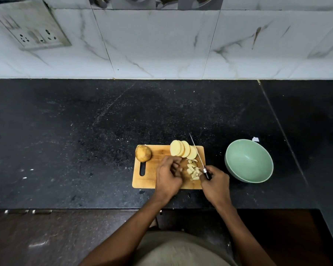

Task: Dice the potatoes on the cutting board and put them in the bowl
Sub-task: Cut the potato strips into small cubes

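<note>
On the cutting board [148,179]: our right hand [216,182] grips the knife [197,153], left hand [168,174] curled beside diced potato [192,170]; slices [183,148] behind, whole potato [143,153] left; green bowl [249,164] on surface [85,141] holds nothing

Both hands low, close together.
Left hand [168,174] curls its fingers downward; right hand [215,182] grips a handle, forearms converging.

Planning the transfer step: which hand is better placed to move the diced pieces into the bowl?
Left hand: it holds no tool beside the diced pieces; the right hand grips the knife, though nearer the bowl.
</note>
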